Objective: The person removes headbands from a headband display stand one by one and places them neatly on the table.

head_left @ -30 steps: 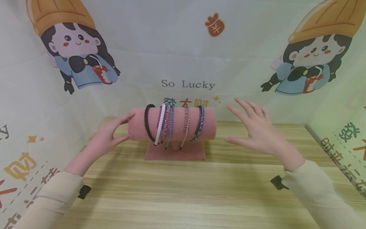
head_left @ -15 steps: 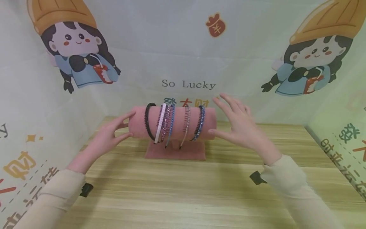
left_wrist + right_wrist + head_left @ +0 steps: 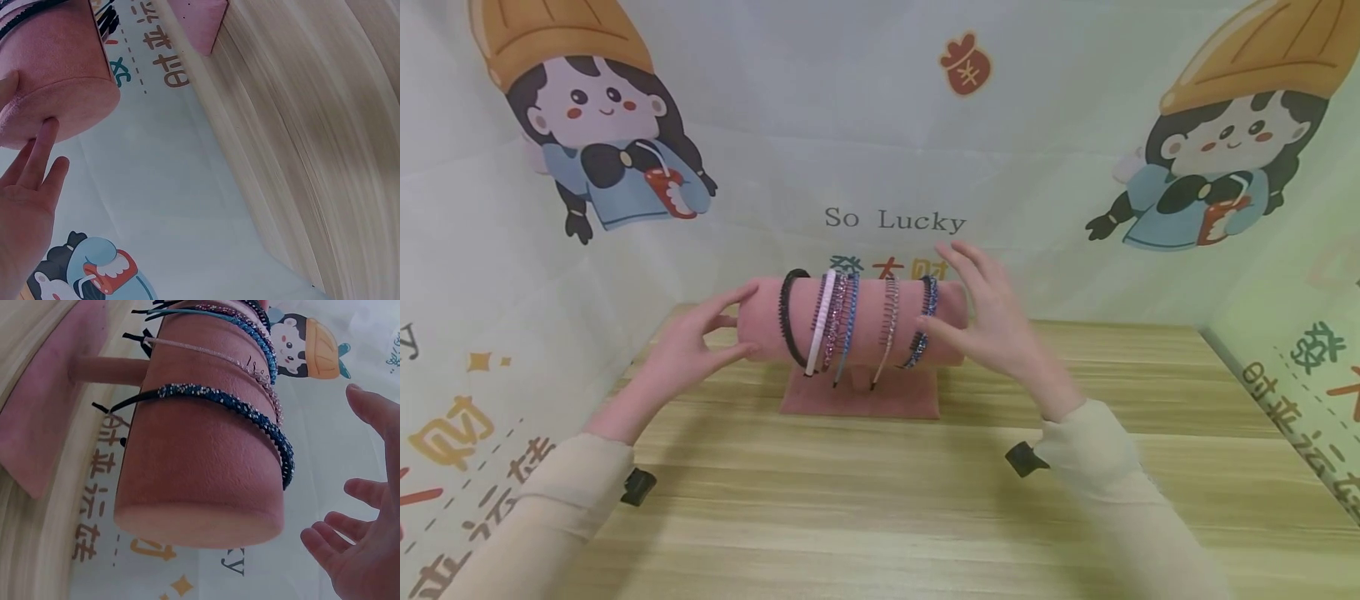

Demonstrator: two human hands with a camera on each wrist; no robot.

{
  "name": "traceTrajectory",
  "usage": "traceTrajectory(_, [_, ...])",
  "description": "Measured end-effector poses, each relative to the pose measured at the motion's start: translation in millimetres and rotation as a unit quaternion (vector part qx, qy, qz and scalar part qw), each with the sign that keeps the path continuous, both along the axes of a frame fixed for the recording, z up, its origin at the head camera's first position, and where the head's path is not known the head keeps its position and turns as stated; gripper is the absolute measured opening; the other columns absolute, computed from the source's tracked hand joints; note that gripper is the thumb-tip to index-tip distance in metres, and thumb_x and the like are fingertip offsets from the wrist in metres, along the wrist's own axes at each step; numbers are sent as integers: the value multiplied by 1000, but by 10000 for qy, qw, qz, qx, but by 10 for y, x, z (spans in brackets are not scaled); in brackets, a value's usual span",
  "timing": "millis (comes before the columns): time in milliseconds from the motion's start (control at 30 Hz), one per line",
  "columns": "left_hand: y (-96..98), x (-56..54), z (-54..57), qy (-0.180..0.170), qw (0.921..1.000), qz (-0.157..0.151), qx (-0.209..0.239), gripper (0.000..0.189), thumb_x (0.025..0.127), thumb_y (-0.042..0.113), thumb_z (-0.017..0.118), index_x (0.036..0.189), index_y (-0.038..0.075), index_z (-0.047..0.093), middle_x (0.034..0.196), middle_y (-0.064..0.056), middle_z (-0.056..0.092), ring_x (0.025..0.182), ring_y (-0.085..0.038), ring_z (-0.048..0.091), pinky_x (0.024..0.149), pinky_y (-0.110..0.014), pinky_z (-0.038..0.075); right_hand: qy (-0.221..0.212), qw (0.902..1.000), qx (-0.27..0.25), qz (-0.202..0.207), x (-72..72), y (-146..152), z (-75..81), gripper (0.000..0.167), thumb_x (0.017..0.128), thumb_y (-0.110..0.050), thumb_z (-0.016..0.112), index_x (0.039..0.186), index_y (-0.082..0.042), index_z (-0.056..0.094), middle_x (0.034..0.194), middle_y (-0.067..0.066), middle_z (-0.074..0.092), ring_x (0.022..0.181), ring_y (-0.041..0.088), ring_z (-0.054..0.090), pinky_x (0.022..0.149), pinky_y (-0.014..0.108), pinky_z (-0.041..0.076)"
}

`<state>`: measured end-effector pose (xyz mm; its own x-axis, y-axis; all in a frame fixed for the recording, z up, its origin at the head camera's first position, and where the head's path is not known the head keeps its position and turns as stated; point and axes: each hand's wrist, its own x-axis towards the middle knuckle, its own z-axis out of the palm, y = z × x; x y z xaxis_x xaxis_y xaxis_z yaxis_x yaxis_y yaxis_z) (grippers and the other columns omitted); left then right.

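Observation:
A pink padded roll (image 3: 868, 325) on a T-shaped stand carries several toothed headbands. My left hand (image 3: 688, 346) is at its left end. Its thumb and index finger touch the roll's sides, while a straight finger (image 3: 42, 147) touches the flat end face in the left wrist view. My right hand (image 3: 996, 321) hovers at the right end, thumb in front of the blue glittery headband (image 3: 920, 333). In the right wrist view, its spread fingers (image 3: 347, 525) are apart from the roll and that headband (image 3: 219, 397).
Further left on the roll sit a pink beaded headband (image 3: 891, 321), a light blue one (image 3: 851, 321), a white one (image 3: 821, 325) and a black one (image 3: 786, 312). The pink base (image 3: 859, 402) stands on a wood-grain table (image 3: 850, 500). Printed cloth (image 3: 775, 150) surrounds it.
My right hand has moved left, from beyond the roll's right end to over the blue glittery headband. My left thumb has slid slightly further onto the roll. The headbands have not moved.

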<state>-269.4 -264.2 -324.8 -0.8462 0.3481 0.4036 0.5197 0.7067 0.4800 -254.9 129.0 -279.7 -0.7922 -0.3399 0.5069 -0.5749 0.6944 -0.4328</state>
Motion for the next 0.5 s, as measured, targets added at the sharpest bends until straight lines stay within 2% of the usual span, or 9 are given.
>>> traceTrajectory(100, [9,-4,4,-54,10000,63,-38,82,86,24,78,154,32,34,150,-13,50,116,-36,66,98,-57,51,-99,9997,-235,-45,-32,-50,-30,87,85,-40,77,156,-20,30,161,7,28,149,30,27,120,58,28])
traceTrajectory(333, [8,-2,-17,-144,9997,157,124,82,85,20,79,153,34,35,152,-10,49,118,-34,65,98,-52,53,-475,9969,-592,-221,-74,-137,-79,84,87,-37,75,156,-22,29,147,14,43,128,31,55,109,56,43])
traceTrajectory(500, [4,-2,-16,-192,9996,109,148,81,86,21,78,154,34,34,152,-12,48,119,-36,64,98,-52,53,-663,9963,-445,-331,-108,-151,-138,83,89,-40,72,156,-18,29,143,14,51,130,29,52,113,50,41])
